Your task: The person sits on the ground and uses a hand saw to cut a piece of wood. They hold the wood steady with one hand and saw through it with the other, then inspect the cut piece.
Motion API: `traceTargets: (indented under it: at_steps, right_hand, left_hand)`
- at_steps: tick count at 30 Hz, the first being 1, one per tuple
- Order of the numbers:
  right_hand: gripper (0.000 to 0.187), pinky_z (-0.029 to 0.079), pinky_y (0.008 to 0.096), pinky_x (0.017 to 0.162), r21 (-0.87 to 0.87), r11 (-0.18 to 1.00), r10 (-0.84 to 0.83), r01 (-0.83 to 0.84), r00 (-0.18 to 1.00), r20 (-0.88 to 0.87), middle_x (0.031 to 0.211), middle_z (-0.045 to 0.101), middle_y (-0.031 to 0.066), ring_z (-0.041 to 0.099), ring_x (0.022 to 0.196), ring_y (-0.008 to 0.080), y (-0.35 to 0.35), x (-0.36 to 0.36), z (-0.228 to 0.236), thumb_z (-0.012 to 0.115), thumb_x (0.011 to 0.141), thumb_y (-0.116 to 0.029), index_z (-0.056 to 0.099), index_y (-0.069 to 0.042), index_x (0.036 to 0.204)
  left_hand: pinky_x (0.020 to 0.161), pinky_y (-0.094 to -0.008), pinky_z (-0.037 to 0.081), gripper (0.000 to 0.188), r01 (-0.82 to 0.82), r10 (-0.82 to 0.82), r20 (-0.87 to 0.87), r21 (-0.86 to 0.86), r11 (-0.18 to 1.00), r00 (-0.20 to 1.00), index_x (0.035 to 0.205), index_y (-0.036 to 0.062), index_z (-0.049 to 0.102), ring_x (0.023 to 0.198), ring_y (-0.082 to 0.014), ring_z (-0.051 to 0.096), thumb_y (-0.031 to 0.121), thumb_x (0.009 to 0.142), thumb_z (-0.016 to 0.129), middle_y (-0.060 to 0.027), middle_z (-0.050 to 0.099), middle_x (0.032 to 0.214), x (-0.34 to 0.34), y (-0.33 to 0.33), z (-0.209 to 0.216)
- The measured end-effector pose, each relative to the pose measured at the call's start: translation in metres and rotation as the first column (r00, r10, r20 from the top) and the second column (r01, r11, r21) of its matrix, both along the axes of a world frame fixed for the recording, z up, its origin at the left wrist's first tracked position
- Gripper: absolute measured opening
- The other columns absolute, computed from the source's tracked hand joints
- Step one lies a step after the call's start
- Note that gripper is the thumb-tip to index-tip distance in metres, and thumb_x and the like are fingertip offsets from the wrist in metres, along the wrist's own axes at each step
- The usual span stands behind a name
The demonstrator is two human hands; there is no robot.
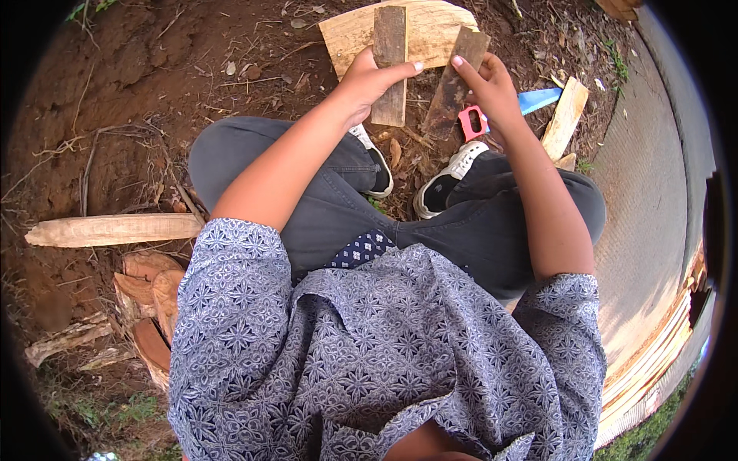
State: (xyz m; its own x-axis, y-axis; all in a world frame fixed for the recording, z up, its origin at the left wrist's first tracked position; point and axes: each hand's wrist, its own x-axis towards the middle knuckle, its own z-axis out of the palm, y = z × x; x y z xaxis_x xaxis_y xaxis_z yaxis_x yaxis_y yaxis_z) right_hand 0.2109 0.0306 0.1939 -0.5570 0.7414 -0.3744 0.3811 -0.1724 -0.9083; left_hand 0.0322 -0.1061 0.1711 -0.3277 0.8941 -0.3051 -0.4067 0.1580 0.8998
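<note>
My left hand (373, 83) is closed around a short weathered wooden board (390, 46), its thumb lying across the front face. A second, darker board (448, 98) is gripped in my right hand (489, 86), with the thumb on its upper part. The two boards stand apart, the left one nearly upright and the right one tilted. Behind them on the ground lies a wide, pale split slab of wood (346, 34). Just under my right wrist rests a handsaw with a red handle (471, 123) and a blue blade (540, 99).
A pale wood strip (570, 111) lies beside the saw blade. To the left are a long split plank (115, 230) and several stacked wood pieces (150, 292). A grey mat-like sheet (642, 177) borders the right side, with stacked planks (653, 349) along its edge. Brown soil surrounds my shoes.
</note>
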Motion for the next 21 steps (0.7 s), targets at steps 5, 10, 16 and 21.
traceTargets:
  at_steps: [5, 10, 16, 21]
  right_hand:
    - [0.036, 0.056, 0.0270, 0.062, 0.014, 0.997, -0.080, 0.079, 0.994, 0.079, 0.100, 0.071, 0.0048, 0.068, 0.077, 0.0105, 0.039, 0.023, -0.030, 0.074, 0.097, -0.030, 0.060, -0.006, 0.120]
    - [0.038, 0.055, 0.0257, 0.062, 0.014, 0.997, -0.073, 0.072, 0.988, 0.138, 0.100, 0.067, 0.0008, 0.066, 0.080, 0.0115, 0.068, 0.027, -0.070, 0.079, 0.092, -0.032, 0.061, -0.013, 0.119]
    - [0.043, 0.060, 0.0358, 0.080, -0.269, 0.963, 0.013, 0.005, 0.998, 0.065, 0.116, 0.067, 0.0054, 0.069, 0.096, 0.0209, 0.063, -0.010, -0.122, 0.080, 0.092, -0.026, 0.058, -0.011, 0.126]
    - [0.049, 0.063, 0.0339, 0.087, -0.421, 0.906, 0.051, -0.046, 0.999, -0.001, 0.120, 0.067, 0.0108, 0.071, 0.099, 0.0243, 0.040, -0.042, -0.140, 0.080, 0.093, -0.035, 0.060, -0.003, 0.125]
  left_hand:
    - [0.079, -0.0359, 0.062, 0.053, -0.316, 0.331, -0.066, 0.171, 0.933, 0.941, 0.126, -0.0006, 0.056, 0.094, -0.0191, 0.071, 0.021, 0.087, 0.083, -0.0112, 0.068, 0.109, -0.061, -0.023, 0.072]
    - [0.069, -0.0300, 0.054, 0.047, -0.620, 0.656, -0.332, 0.221, 0.753, 0.678, 0.129, 0.0064, 0.052, 0.080, -0.0111, 0.061, 0.014, 0.090, 0.077, -0.0041, 0.062, 0.099, -0.123, -0.139, 0.175]
    - [0.073, -0.0306, 0.058, 0.074, -0.846, 0.579, -0.734, 0.010, 0.534, 0.356, 0.141, -0.0024, 0.033, 0.092, -0.0178, 0.067, 0.020, 0.089, 0.081, -0.0152, 0.062, 0.115, -0.100, -0.333, 0.165]
    - [0.109, -0.0361, 0.041, 0.068, -0.861, 0.296, -0.854, -0.285, 0.422, 0.428, 0.138, -0.0023, 0.043, 0.124, -0.0249, 0.057, 0.016, 0.086, 0.081, -0.0190, 0.060, 0.130, -0.018, -0.426, 0.104]
